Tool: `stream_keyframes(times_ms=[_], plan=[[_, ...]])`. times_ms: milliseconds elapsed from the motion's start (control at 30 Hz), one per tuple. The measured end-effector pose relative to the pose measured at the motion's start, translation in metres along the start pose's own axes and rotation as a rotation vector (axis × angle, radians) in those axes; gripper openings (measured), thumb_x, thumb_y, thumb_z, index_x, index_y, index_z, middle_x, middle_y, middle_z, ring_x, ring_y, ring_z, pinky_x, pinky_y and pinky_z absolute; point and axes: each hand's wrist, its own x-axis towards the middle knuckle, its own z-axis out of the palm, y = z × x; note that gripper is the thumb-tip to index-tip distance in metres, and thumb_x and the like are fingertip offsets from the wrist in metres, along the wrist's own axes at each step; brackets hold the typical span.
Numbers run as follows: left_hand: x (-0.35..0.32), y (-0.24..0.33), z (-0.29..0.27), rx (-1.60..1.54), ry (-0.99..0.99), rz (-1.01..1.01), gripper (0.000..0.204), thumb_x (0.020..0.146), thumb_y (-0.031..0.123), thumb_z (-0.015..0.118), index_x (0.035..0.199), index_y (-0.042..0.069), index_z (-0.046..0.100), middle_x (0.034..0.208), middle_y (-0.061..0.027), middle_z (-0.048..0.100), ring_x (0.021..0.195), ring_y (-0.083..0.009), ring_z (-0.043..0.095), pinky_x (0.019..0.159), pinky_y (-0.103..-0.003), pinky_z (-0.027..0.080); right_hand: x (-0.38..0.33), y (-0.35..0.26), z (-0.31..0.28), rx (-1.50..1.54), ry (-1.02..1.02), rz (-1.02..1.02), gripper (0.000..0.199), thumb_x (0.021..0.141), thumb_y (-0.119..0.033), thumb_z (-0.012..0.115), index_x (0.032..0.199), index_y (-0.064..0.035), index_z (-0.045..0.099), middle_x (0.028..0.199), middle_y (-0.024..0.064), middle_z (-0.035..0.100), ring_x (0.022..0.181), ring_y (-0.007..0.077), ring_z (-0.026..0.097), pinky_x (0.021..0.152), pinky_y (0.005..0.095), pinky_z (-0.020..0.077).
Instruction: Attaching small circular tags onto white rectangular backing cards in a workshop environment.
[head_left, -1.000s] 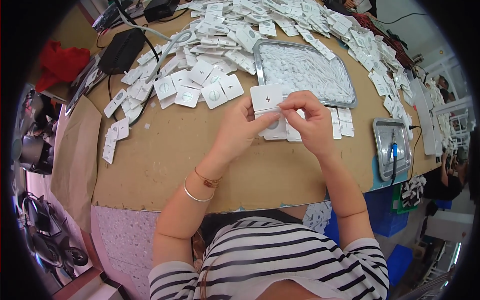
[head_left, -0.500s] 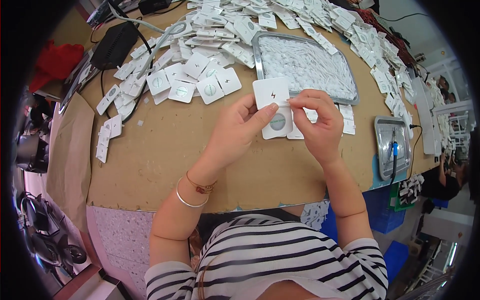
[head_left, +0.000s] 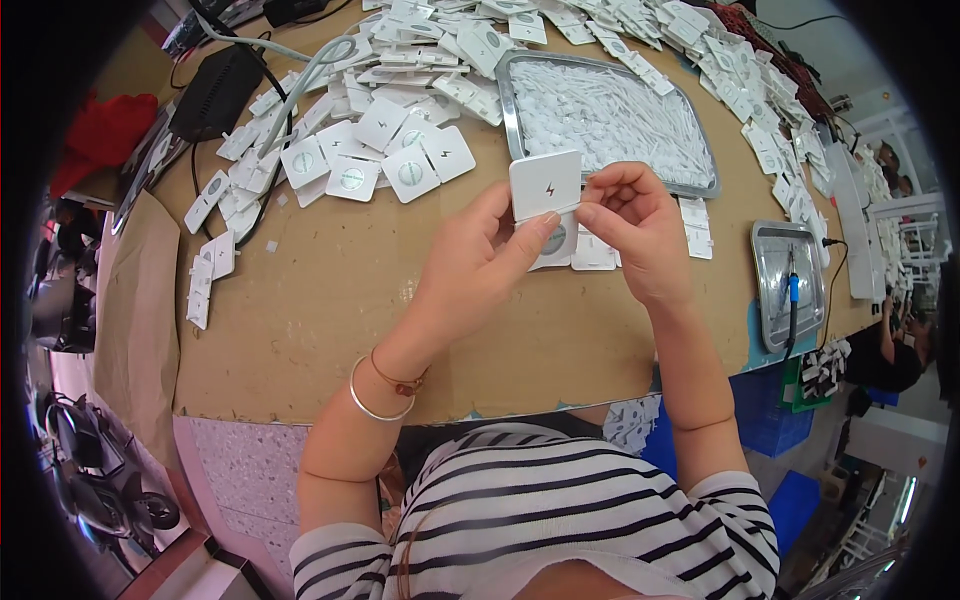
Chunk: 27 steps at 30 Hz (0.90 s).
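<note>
shirt: black-white striped [head_left: 560, 510] | left wrist: silver bangle [head_left: 372, 398], beaded bracelet [head_left: 398, 378]

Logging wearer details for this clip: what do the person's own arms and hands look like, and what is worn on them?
Both forearms are bare, with no gloves on the left hand or the right hand. The left wrist carries a thin silver bangle and, beside it, a slim reddish-brown cord bracelet. The right wrist shows nothing worn. A black-and-white striped top with short sleeves covers the upper arms.
</note>
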Motion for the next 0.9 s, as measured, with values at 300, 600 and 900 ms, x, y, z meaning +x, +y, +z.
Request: stream_keyframes(times_ms=[300,600,900], plan=[[0.001,0.000,-0.003,0.047,-0.014,0.020,0.031,0.091,0.013,0.054,0.116,-0.004,0.052,0.095,-0.0062,0.061,0.086,-0.0096,0.056,0.075,-0.024,0.046,0.000,0.001,-0.003,0.015,-0.110,0.181,0.017,0.083,-0.008,0.062,0.099,-0.0011,0.062,0.091,0.0025,0.062,0.084,0.0089,0.055,0.080,0.0250,0.0440],[0.001,-0.003,0.001,0.075,0.040,0.102,0.027,0.090,0.011,0.055,0.112,-0.005,0.056,0.090,-0.0063,0.064,0.080,-0.0082,0.057,0.068,-0.022,0.047,-0.009,-0.002,0.006,-0.110,-0.048,0.010,0.011,0.084,-0.006,0.062,0.094,-0.0014,0.063,0.090,0.0024,0.062,0.084,0.0083,0.055,0.078,0.0236,0.0430],[0.006,-0.002,-0.015,-0.008,0.212,-0.155,0.026,0.089,0.017,0.059,0.104,-0.004,0.058,0.091,-0.0063,0.065,0.080,-0.0061,0.058,0.068,-0.019,0.046,0.038,0.002,-0.012,-0.517,-0.003,0.130,0.024,0.088,-0.020,0.058,0.098,0.0004,0.065,0.090,0.0037,0.065,0.078,0.0094,0.056,0.072,0.0253,0.0452]])
